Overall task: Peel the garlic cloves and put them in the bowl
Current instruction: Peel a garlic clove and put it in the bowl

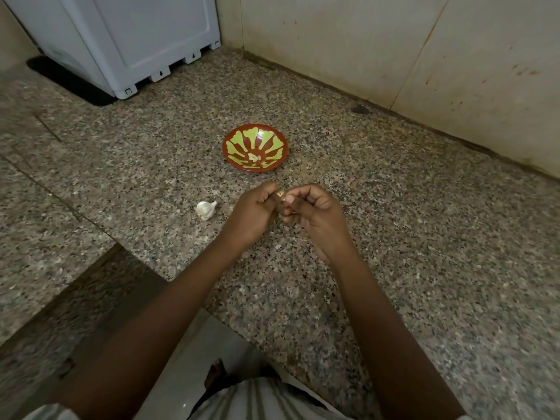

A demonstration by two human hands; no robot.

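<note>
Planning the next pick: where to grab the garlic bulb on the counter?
Grip the garlic bulb round its fat body, from above. It lies on its side; its thin tapered tip, pointing right towards the left hand, would likely slip.

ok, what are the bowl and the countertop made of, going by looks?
Bowl: glazed ceramic or melamine, I cannot tell which. It is glossy red with a yellow-green pattern, and there is a bright highlight on the far wall.
Countertop: looks like granite. It has a speckled grey, pink and black grain with a dull sheen, and a seam line crosses the left part.
</note>
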